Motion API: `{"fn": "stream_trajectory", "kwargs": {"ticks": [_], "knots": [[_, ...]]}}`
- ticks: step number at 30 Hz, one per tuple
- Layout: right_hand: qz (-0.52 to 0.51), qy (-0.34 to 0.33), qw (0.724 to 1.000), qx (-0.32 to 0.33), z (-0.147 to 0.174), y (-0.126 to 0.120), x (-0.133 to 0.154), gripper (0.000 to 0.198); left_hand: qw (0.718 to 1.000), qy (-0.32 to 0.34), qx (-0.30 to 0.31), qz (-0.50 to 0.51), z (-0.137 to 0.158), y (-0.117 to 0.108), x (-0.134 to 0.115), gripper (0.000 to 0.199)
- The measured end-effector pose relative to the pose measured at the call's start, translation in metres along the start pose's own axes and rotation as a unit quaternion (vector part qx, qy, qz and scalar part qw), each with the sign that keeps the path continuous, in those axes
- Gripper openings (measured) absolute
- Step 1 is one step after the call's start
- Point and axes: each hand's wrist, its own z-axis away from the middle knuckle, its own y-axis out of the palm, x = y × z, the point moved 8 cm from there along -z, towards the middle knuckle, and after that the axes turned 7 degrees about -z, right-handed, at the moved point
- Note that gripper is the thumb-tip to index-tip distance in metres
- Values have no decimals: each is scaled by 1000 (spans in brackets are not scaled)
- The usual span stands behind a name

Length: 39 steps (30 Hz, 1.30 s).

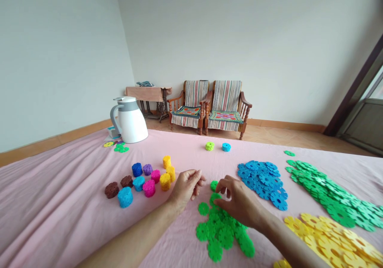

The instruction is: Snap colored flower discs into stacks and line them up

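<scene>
My left hand is curled closed above the pink cloth, thumb pressed against the fingers; whatever it may hold is hidden. To its right, my right hand hovers over the top of a loose heap of green notched plastic discs. Its thumb and forefinger are bent and apart, close to a green disc; I cannot tell whether they touch it. Left of my left hand stand neat stacks of discs: yellow stacks, pink stacks, light blue stacks, brown stacks, a dark blue stack and a purple stack.
Piles of blue discs, green discs and yellow discs spread on the right. A lime stack and a blue stack stand farther back. A white jug is at back left, with two chairs beyond.
</scene>
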Motion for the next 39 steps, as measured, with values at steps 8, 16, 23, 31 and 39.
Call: {"fn": "stream_trajectory", "kwargs": {"ticks": [8, 16, 23, 31, 39], "knots": [[68, 13, 998, 0, 3, 7, -3, 17, 1000, 2, 4, -1, -1, 1, 0, 41], [-13, 24, 1000, -2, -3, 6, -10, 19, 1000, 0, 0, -8, 0, 0, 0, 40], [-48, 50, 991, -115, -15, -4, -26, 18, 1000, -1, 2, -4, 0, 0, 0, 39], [-90, 63, 986, -123, -22, 6, -35, 17, 1000, -3, 2, -2, -1, 1, 1, 39], [-89, 56, 988, -115, -24, 15, -43, 17, 1000, -3, 2, -8, 0, 1, 1, 40]]}}
